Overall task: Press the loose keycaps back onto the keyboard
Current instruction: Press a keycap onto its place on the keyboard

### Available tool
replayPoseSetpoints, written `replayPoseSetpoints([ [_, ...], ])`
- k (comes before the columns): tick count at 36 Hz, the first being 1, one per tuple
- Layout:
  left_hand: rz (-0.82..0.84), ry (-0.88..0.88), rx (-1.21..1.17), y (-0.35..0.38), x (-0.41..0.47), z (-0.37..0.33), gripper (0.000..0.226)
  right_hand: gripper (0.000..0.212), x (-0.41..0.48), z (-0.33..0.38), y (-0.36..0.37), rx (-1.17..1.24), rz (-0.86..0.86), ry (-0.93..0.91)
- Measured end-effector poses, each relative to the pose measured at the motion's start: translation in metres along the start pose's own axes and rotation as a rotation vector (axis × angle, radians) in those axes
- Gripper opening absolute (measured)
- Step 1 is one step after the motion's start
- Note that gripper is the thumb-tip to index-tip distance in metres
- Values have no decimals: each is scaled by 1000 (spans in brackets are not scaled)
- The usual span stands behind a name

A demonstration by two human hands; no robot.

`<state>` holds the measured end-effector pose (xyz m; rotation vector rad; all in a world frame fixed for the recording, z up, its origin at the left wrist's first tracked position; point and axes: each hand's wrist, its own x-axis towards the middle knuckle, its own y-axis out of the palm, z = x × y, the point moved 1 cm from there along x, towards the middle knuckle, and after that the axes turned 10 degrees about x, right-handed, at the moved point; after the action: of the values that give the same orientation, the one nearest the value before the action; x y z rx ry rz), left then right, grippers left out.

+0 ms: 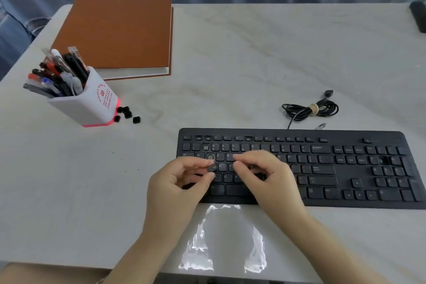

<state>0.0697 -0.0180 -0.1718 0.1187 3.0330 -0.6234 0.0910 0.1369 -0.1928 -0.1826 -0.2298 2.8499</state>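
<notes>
The head camera looks down at the table (230,64). The left hand (175,182) pinches one small black keycap (212,167) between thumb and finger, just above the keyboard (253,132). The right hand (265,175) curls over the keys beside it. It is hard to tell if it holds anything. An empty key spot (210,157) shows close by. More loose keycaps (128,114) lie by the pen cup (92,101), well apart from the keyboard. The keycap looks light, hard and easy to drop. Holding its sides, then pushing flat on top, seems best.
</notes>
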Motion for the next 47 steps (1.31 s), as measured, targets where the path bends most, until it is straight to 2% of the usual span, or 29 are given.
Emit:
replayPoseSetpoints([
  [3,-3,31,38,2,-1,2,31,17,-5,14,7,279,54,191],
  [9,-12,80,88,9,-6,5,31,13,-11,15,14,486,42,390],
  [16,2,207,163,15,-6,9,38,11,-12,11,12,548,2,488],
  [21,-57,331,313,16,2,22,24,8,-1,11,0,727,-101,528],
  [27,-101,289,473,15,21,50,34,13,14,0,-24,604,-184,454],
  [33,-13,320,741,27,32,66,57,15,28,-6,-40,365,-187,313],
  [40,-45,308,747,32,34,77,55,15,50,-11,-46,-145,-120,87],
  [47,-90,326,756,33,34,78,51,17,75,-7,-37,-315,18,10],
])
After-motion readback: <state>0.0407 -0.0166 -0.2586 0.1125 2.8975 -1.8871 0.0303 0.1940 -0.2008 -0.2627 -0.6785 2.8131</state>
